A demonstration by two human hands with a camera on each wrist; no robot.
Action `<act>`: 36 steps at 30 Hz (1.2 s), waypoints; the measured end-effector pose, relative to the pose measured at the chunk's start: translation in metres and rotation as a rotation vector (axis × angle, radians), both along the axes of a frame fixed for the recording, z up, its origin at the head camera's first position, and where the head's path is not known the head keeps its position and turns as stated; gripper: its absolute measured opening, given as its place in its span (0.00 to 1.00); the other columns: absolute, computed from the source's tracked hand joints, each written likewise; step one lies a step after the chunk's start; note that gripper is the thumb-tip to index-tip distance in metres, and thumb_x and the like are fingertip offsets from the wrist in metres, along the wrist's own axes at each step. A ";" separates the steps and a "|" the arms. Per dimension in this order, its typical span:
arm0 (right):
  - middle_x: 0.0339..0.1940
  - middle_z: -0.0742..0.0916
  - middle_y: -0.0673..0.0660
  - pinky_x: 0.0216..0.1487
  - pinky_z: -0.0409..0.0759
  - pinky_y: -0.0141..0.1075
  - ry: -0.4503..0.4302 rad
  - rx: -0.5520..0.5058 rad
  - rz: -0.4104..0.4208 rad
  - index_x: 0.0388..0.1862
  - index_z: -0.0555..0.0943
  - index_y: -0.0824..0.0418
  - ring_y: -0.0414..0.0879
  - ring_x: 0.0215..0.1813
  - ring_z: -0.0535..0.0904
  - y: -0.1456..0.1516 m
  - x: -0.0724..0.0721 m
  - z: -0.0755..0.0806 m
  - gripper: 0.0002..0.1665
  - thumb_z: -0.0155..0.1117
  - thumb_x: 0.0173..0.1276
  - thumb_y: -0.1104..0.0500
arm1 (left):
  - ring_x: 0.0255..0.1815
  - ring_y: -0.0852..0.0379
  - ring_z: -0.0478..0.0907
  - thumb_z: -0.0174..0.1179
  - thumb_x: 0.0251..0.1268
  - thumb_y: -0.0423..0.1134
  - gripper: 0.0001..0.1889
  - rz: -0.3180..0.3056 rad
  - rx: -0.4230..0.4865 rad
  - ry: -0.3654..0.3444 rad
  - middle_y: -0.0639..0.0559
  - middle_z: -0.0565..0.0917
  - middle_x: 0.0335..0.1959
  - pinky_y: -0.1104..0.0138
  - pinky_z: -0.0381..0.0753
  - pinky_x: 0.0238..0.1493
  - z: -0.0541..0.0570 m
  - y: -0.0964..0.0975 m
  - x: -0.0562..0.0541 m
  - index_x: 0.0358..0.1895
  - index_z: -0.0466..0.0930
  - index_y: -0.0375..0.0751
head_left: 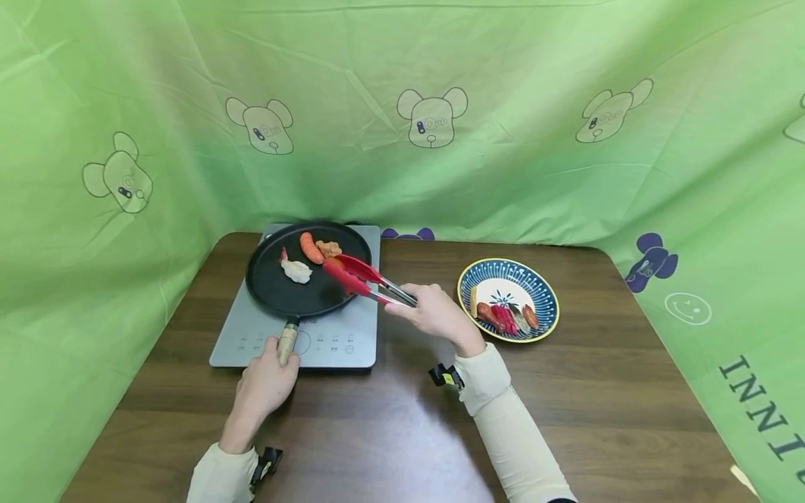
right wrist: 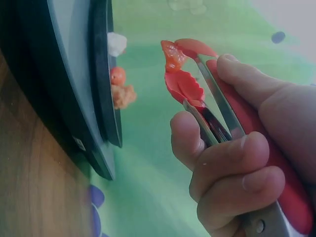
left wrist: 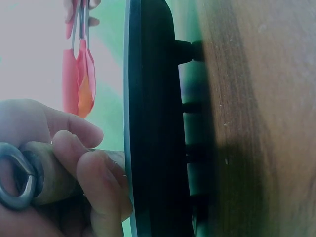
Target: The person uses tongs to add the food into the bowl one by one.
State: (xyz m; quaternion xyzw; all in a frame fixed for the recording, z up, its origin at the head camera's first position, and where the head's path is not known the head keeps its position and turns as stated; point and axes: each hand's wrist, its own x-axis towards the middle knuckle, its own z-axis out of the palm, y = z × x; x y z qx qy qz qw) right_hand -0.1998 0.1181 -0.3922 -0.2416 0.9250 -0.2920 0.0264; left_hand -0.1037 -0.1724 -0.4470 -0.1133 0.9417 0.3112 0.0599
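Observation:
My left hand (head_left: 267, 381) grips the wooden handle (head_left: 287, 341) of a flat black frying pan (head_left: 270, 290). In my right hand (head_left: 437, 311) I hold red-tipped metal tongs (head_left: 349, 276). Between the tong tips is a glossy orange-red piece of food (right wrist: 173, 57), whose kind I cannot tell; it hangs above the pan's right side. Lying in the pan are a sausage (head_left: 310, 247), a browned, fried-looking piece (head_left: 329, 248) and a white shrimp (head_left: 296, 270) with a red tail. In the left wrist view, fingers curl round the handle near its metal ring (left wrist: 17, 177).
Under the pan is a grey induction cooktop (head_left: 339, 355) with touch controls. To the right, a blue-patterned plate (head_left: 546, 318) bears several food pieces along its near side. A green printed cloth (head_left: 352, 175) hangs behind the wooden table (head_left: 604, 391).

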 end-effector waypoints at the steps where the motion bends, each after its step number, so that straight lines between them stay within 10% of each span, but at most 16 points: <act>1: 0.20 0.77 0.49 0.23 0.67 0.35 0.004 0.004 0.005 0.43 0.81 0.55 0.41 0.21 0.69 -0.002 -0.001 0.000 0.20 0.61 0.64 0.41 | 0.18 0.49 0.68 0.46 0.65 0.47 0.25 0.000 -0.001 0.000 0.43 0.72 0.23 0.59 0.64 0.17 0.000 0.000 0.000 0.60 0.59 0.35; 21: 0.15 0.68 0.47 0.21 0.65 0.32 0.018 0.073 0.056 0.36 0.78 0.57 0.39 0.18 0.66 -0.040 -0.024 0.018 0.21 0.60 0.65 0.40 | 0.17 0.50 0.68 0.46 0.65 0.46 0.24 0.003 0.012 -0.005 0.44 0.70 0.22 0.60 0.64 0.17 0.001 0.001 0.000 0.59 0.59 0.34; 36: 0.27 0.80 0.52 0.25 0.70 0.33 -0.029 0.193 0.064 0.52 0.78 0.59 0.44 0.29 0.75 -0.071 -0.029 0.023 0.31 0.57 0.64 0.36 | 0.17 0.50 0.68 0.46 0.65 0.46 0.24 0.002 0.011 -0.008 0.44 0.71 0.23 0.60 0.64 0.17 0.001 0.001 0.001 0.59 0.59 0.34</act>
